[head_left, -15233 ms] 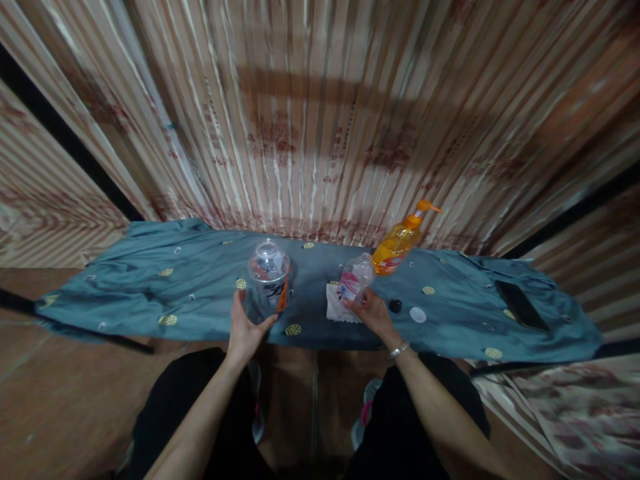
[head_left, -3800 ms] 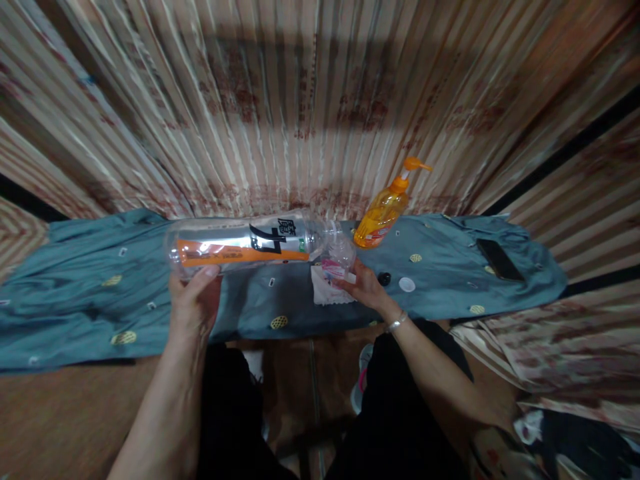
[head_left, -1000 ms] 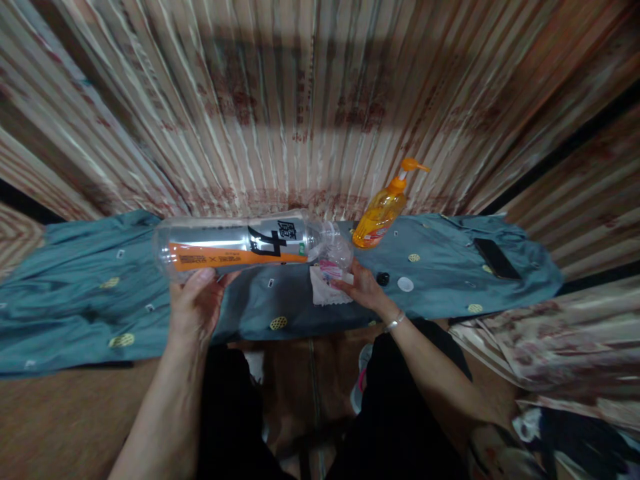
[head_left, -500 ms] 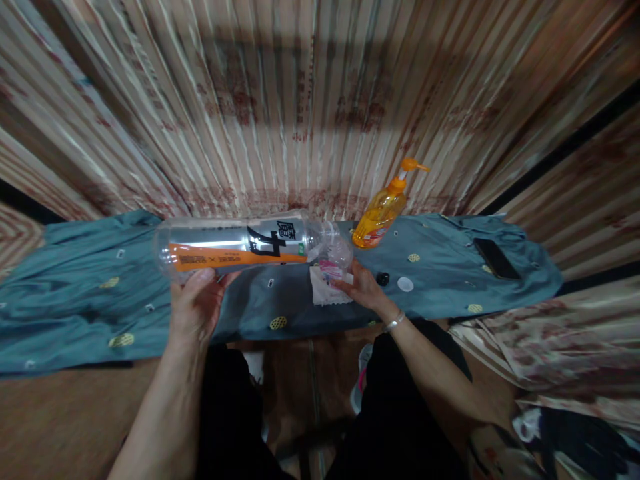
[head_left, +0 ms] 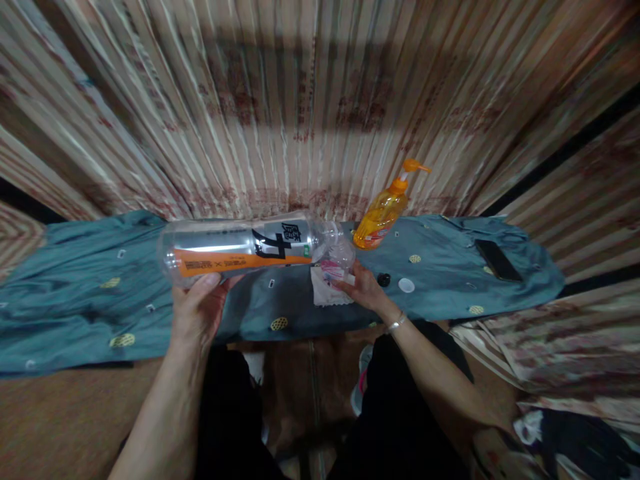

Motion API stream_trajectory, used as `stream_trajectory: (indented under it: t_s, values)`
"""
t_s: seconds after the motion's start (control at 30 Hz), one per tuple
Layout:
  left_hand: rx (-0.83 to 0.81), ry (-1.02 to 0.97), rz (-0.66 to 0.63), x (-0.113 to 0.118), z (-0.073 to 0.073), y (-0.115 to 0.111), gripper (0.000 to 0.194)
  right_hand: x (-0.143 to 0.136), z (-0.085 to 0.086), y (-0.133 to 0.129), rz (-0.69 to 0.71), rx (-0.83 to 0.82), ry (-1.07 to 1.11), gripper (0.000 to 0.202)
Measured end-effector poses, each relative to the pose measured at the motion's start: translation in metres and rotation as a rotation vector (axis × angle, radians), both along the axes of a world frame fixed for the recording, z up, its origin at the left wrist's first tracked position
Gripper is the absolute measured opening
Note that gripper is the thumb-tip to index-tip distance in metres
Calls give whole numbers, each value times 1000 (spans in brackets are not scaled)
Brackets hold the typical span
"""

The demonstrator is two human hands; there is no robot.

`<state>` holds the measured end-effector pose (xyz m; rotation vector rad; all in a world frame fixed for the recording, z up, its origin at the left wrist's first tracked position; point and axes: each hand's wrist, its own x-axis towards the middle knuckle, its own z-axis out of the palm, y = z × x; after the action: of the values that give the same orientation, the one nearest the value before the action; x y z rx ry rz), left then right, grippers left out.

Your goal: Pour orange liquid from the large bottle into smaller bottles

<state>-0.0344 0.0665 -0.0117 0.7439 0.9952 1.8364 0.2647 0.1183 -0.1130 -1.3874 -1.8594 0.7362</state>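
Note:
My left hand is closed round the lower part of a large clear plastic bottle with a silver and orange label. The bottle lies nearly level, its neck end to the right. At that end is a small clear plastic container, and my right hand grips it from the right. Whether bottle and container touch, I cannot tell. A white packet with pink print shows just below the container, beside my right fingers. To the right of that hand are a black cap and a white disc-shaped lid.
An orange pump bottle with yellow-orange liquid stands behind my right hand. A black phone lies at the right on the blue-green cloth covering the narrow table. A striped curtain hangs close behind.
The large bottle has shifted slightly to the right and a little down, and its label has turned slightly. My right hand and the clear container have barely moved.

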Motion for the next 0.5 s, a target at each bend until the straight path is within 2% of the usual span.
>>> stream_trajectory:
  t_s: [0.23, 0.5]
  values:
    - [-9, 24, -10, 2, 0, -10, 53, 1, -1, 0, 17, 6, 11, 47]
    - [-19, 70, -17, 4, -1, -22, 54, 0, 0, 0, -13, -8, -29, 48]
